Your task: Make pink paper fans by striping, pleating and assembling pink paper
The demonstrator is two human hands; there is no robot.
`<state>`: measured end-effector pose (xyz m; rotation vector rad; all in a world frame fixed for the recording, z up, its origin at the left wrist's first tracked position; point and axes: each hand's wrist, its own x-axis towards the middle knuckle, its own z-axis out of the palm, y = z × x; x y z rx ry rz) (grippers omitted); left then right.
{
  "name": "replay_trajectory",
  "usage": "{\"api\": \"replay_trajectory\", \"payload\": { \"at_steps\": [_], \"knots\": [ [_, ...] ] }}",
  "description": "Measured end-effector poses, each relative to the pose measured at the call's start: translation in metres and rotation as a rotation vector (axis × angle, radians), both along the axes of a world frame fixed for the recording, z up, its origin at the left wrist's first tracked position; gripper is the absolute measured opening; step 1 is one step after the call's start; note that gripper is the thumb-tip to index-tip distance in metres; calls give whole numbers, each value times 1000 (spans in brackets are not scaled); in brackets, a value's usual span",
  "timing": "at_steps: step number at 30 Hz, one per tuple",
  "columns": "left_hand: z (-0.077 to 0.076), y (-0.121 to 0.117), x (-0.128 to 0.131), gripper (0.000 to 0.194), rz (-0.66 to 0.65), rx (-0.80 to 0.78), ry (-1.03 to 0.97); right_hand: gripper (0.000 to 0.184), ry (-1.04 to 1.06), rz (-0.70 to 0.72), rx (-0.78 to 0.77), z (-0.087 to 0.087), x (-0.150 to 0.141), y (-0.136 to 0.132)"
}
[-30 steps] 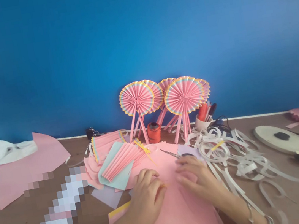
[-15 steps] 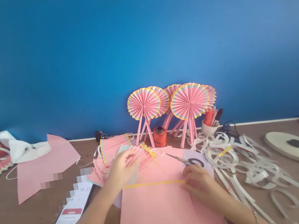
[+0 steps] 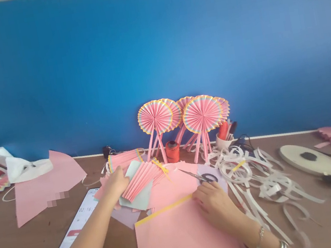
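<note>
A large pink paper sheet [image 3: 176,241] with a yellow strip [image 3: 161,211] along its far edge lies tilted in front of me. My right hand [image 3: 213,203] is closed at the sheet's far right corner, its fingertips on the paper. Scissors [image 3: 205,178] with dark handles lie just beyond that hand. My left hand [image 3: 118,183] is curled at the left of a pleated pink paper [image 3: 140,181] and a pale blue card [image 3: 136,199]. Its fingertips are mostly hidden, so what they pinch cannot be made out.
Finished pink paper fans [image 3: 154,117] stand against the blue wall by an orange thread spool [image 3: 173,152]. Curled white strips [image 3: 258,176] heap on the right, near a round cream lid-like disc [image 3: 311,162]. A phone [image 3: 78,220] and pink paper [image 3: 43,192] lie left.
My left hand has moved left, from above the pleated papers to their left side. The pink sheet has turned, its left far corner now nearer me. The view has shifted slightly.
</note>
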<state>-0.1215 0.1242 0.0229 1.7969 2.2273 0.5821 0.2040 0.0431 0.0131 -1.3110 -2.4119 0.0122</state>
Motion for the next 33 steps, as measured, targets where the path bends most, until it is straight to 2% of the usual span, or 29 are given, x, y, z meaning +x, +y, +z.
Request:
{"api": "replay_trajectory", "payload": {
  "at_steps": [4,6,9,11,14,15,17,18,20,22,24,26,29,33],
  "knots": [
    [12,3,1,13,24,57,57,15,-17,-1,-42,6,2,-2],
    [22,-1,2,16,30,115,82,15,12,-17,-64,9,4,-2],
    [38,-10,3,22,39,251,123,20,87,-144,-42,10,12,4],
    [47,-18,3,26,54,395,170,26,90,-260,-25,8,20,10],
    [59,-32,7,28,51,741,201,35,-1,-359,-79,7,30,18],
    [63,-36,10,27,54,821,161,37,-36,-375,-105,7,32,20],
    [69,-44,18,24,93,881,-27,38,-98,-390,-146,9,33,22],
    [71,-47,23,24,122,858,-187,38,-126,-394,-154,10,32,22],
    [71,-50,34,26,150,677,-589,39,-181,-402,-153,13,30,21],
    [65,-49,45,33,117,491,-965,42,-221,-414,-127,13,28,20],
    [56,-47,54,38,71,383,-1201,46,-231,-437,-86,11,28,20],
    [46,-46,63,38,46,304,-1315,50,-235,-454,-66,10,29,20],
    [37,-46,70,36,44,207,-1380,50,-266,-451,-100,10,32,18],
    [31,-45,70,38,53,197,-1397,47,-299,-438,-149,14,35,15]
  ]
}}
